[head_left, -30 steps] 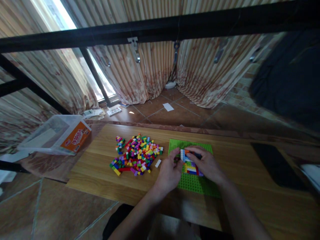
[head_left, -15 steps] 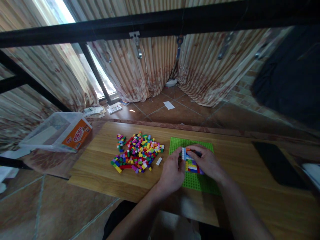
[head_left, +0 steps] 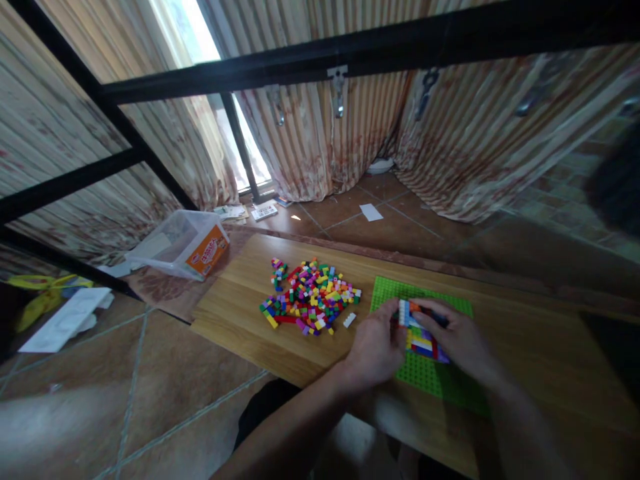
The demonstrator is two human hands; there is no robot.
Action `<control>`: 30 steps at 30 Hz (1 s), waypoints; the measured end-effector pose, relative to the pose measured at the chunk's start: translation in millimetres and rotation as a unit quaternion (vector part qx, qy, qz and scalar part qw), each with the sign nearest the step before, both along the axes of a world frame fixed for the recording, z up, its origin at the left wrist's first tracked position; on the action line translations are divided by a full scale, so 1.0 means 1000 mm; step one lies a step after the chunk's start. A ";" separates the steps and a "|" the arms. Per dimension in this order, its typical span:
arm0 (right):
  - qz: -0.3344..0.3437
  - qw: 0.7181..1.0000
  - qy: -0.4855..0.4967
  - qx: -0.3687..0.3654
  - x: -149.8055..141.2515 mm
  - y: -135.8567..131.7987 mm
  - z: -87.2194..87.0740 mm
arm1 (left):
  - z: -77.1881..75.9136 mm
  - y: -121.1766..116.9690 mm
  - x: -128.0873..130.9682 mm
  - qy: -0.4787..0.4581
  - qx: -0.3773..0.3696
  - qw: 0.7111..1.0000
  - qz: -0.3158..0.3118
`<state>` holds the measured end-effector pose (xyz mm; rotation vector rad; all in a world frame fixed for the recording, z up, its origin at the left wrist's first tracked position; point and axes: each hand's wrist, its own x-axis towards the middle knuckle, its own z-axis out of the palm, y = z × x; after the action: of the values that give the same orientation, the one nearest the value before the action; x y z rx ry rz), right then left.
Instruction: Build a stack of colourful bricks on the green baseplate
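Between my hands is a build of toy bricks (head_left: 421, 343) in yellow, white, blue, red and purple, with light blue and orange bricks at its far end. It lies over a green studded baseplate (head_left: 425, 378); whether it is fixed to the plate I cannot tell. My left hand (head_left: 379, 343) grips its left side, thumb and fingers by the white and light blue bricks. From the right, my right hand (head_left: 463, 339) is closed on the build, fingers pressing near the orange brick. The fingers hide part of the far end.
A heap of loose coloured bricks (head_left: 313, 297) lies left of the baseplate, with one white brick (head_left: 349, 320) apart from it. A clear plastic bin (head_left: 173, 247) with an orange label stands beyond the wooden table (head_left: 235, 300). A dark flat object (head_left: 613, 350) lies at the right.
The view has swung left, so the table and hands appear farther right. Both hands keep their hold on the brick build, with only slight finger movement.
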<state>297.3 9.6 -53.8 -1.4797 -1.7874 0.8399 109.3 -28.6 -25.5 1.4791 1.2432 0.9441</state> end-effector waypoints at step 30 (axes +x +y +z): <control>-0.098 0.979 -0.180 -0.003 -0.006 0.008 0.006 | -0.014 0.080 -0.218 0.180 0.075 0.920 0.341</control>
<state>291.2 17.5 -48.0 -1.8705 -1.8486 0.5014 -108.5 51.6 -39.1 1.3882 2.0777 1.2682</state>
